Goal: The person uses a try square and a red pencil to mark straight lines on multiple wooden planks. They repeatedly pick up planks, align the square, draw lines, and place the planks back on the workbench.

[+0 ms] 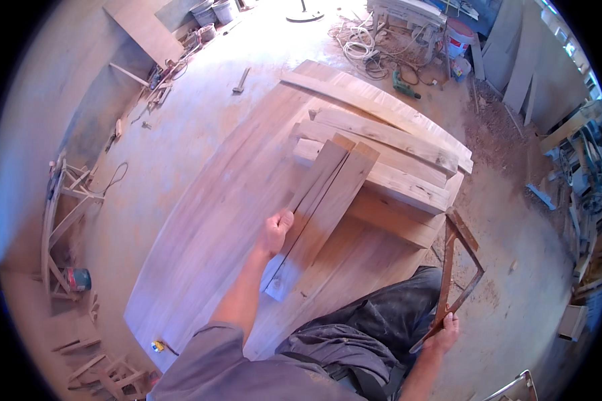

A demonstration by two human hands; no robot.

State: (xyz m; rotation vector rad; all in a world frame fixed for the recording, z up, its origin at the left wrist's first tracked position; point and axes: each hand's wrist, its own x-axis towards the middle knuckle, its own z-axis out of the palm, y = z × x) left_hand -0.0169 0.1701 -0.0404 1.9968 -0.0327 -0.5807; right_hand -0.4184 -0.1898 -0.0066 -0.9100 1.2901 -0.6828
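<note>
My left hand is closed at the left edge of a short wooden plank; its fingertips are partly hidden. A second plank lies right alongside, with a dark narrow gap between the two. Both rest slanting across thick timber beams stacked on a broad wooden panel. To the right, my right hand is wrapped round the lower end of a saw with a brown, angular open frame. That saw stands up beside my dark-trousered leg, its top near the beams' ends.
A yellow tape measure lies at the panel's near left corner. On the floor beyond are a hammer, a green power drill and coiled cables. Wood scraps lie low left; tools and boards line the right side.
</note>
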